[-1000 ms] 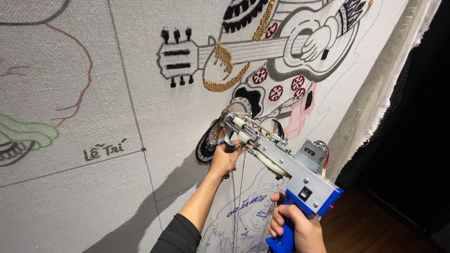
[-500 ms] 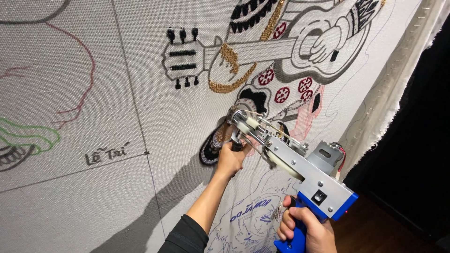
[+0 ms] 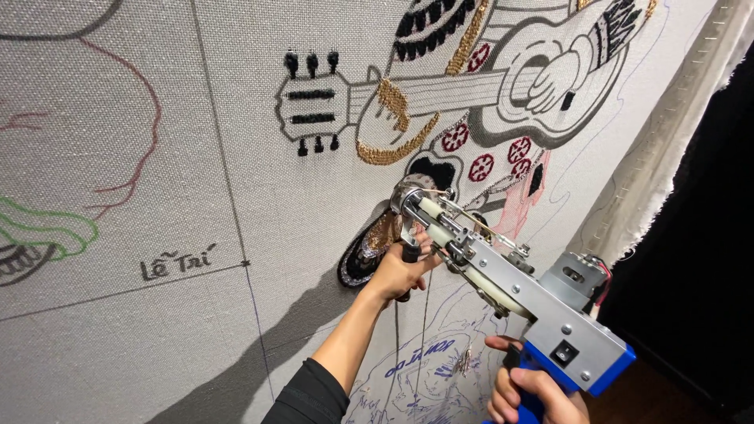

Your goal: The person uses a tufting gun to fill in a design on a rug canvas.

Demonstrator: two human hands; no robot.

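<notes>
The stretched grey woven backing cloth (image 3: 157, 345) carries a line drawing that is only partly filled with yarn. At 9 o'clock, red and green outlines enclose bare cloth. At 12 o'clock, the guitar figure (image 3: 440, 90) shows black tuning pegs, gold trim and red-and-white rosettes tufted; its body and neck remain outline only. At 6 o'clock, the blue sketch (image 3: 424, 369) appears untufted.

The left hand (image 3: 400, 271), fingers closed, grips the black front handle. The silver metal tufting gun with blue grip (image 3: 510, 302) sits right of centre, nose against the cloth at a dark-and-gold patch. The right hand (image 3: 530, 396), fingers wrapped, holds the blue grip.

The needle tip is hidden behind the nose. The right hand is cut off by the bottom edge. At 3 o'clock, the area beyond the cloth's frayed edge is too dark to read.
</notes>
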